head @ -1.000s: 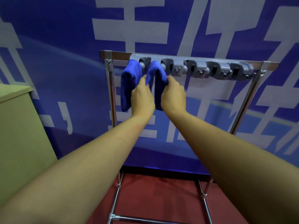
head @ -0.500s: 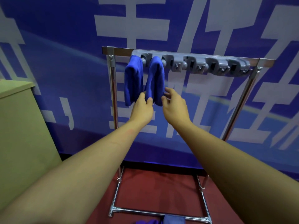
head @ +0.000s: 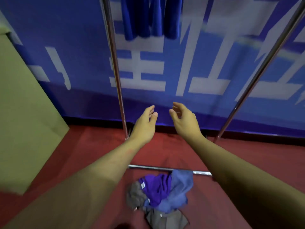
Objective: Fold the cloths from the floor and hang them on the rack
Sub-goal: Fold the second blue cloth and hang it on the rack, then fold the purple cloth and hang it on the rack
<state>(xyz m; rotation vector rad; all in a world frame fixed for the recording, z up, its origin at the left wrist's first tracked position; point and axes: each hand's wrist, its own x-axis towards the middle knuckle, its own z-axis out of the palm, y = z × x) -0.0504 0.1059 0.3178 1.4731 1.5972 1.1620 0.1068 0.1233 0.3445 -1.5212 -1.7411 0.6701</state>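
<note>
Both bare hands, left (head: 145, 124) and right (head: 184, 120), hover empty with each grip loosely wide. Two plush blue folded cloths (head: 151, 17) hang on the shiny chrome tube rack (head: 115, 63). A crumpled heap of purple, blue and grey cloths (head: 161, 192) lies on the red carpeted floor (head: 92, 146).

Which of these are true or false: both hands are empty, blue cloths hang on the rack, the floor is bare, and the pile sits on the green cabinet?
1. Both hands are empty. True: the left hand and right hand are open and hold nothing.
2. Blue cloths hang on the rack. True: blue cloths hang between the rack poles.
3. The floor is bare. False: a pile of cloths lies on the red floor.
4. The pile sits on the green cabinet. False: it lies on the floor, right of the cabinet.
</note>
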